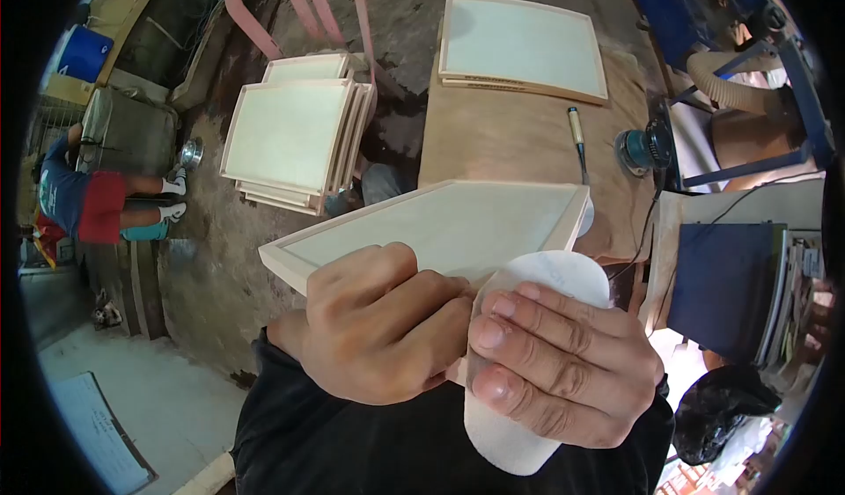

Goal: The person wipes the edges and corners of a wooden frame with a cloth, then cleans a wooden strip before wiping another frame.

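A shallow wooden-framed panel [431, 227] with a pale inner face is tilted in front of my body. My left hand [378, 323] is closed, its fingers curled at the panel's near edge. In my right hand [563, 359] is a white, round-ended sheet with faint print, which looks like the back of a sanding disc [509, 438]. My fingers lie flat across this sheet and press it around the near right corner of the panel. The contact between sheet and wood is hidden by my hands.
Similar panels are stacked at the left [286, 139] and on the cloth-covered table [493, 139]. A chisel-like tool [576, 134] and a teal-and-black power tool [642, 147] lie at the right, with a cable. A pink chair [304, 2] stands behind. At far left, another person [84, 191] is present.
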Demonstrator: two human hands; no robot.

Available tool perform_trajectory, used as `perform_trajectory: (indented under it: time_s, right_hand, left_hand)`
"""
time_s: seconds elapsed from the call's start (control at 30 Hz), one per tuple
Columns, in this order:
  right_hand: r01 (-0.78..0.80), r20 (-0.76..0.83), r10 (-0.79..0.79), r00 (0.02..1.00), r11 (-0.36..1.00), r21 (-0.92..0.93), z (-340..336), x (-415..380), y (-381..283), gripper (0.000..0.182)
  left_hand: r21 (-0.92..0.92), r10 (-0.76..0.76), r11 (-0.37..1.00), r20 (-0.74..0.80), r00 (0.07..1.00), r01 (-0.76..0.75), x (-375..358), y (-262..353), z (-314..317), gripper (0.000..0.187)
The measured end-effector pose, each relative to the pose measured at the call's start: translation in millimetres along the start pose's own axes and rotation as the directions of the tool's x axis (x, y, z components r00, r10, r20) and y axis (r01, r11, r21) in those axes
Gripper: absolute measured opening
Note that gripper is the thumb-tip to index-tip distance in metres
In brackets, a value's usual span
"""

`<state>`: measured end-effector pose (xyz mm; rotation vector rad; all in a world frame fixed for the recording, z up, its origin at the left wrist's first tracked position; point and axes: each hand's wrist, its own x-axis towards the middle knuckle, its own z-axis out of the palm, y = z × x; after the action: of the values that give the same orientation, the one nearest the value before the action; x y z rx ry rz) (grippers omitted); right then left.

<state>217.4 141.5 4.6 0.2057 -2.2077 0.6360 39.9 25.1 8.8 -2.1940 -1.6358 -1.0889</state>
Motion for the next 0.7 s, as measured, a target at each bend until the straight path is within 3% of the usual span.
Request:
perform_trajectory:
  time_s: [0.03,0.07,0.13,0.17,0.23,0.3,0.37,0.47,0.53,0.63,0.7]
  right_hand:
    - [0.01,-0.024,-0.011,1.0,1.0,-0.007,-0.7,1.2,-1.3,0.027]
    - [0.015,-0.01,-0.015,1.0,1.0,-0.008,-6.0,-6.6,3.4,0.027]
    - [-0.126,0.125,0.127,0.984,0.992,-0.016,-24.2,-28.7,9.2,0.027]
    - [-0.311,0.088,0.314,0.945,0.949,-0.043,-27.2,-41.3,8.9,0.031]
    - [-0.361,-0.074,0.37,0.926,0.926,0.112,-30.5,-73.5,21.8,0.041]
    - [-0.451,-0.156,0.511,0.845,0.839,0.306,-33.0,-84.4,9.0,0.042]
    - [-0.427,-0.117,0.511,0.852,0.807,0.409,-40.1,-75.6,5.8,0.047]
    - [-0.239,-0.164,0.285,0.945,0.938,0.251,-16.3,-55.8,10.6,0.061]
    - [-0.175,-0.178,0.184,0.967,0.982,0.066,-7.5,-34.5,2.0,0.043]
    - [-0.131,-0.304,0.127,0.944,0.991,0.006,0.4,-22.8,-4.0,0.036]
    - [-0.107,-0.231,0.104,0.967,0.994,0.0,-3.8,-21.8,-5.9,0.032]
  left_hand:
    - [-0.001,0.022,1.0,-0.028,0.999,-0.022,1.6,-1.6,2.7,0.028]
    - [-0.046,-0.039,0.998,0.077,0.996,0.043,4.6,5.7,-3.5,0.026]
    - [-0.025,-0.051,0.998,0.061,0.997,0.053,1.0,4.2,-4.1,0.025]
    - [-0.013,-0.056,0.998,0.058,0.997,0.057,-0.7,1.7,-5.8,0.025]
    - [0.041,-0.068,0.997,0.063,0.996,0.066,-4.3,-4.9,-13.7,0.029]
    - [0.101,-0.078,0.992,0.035,0.996,0.074,-6.0,-6.1,-13.1,0.043]
    - [0.071,-0.098,0.993,0.042,0.994,0.095,-1.6,-1.8,-13.4,0.04]
    - [0.005,-0.071,0.998,0.059,0.996,0.07,5.2,2.7,-7.0,0.031]
    - [-0.04,-0.03,0.999,0.124,0.992,0.035,6.9,5.1,-4.0,0.028]
    - [-0.056,-0.052,0.997,0.176,0.983,0.062,15.3,11.9,-3.6,0.026]
    - [-0.038,-0.064,0.997,0.139,0.988,0.07,14.5,10.7,-1.8,0.027]
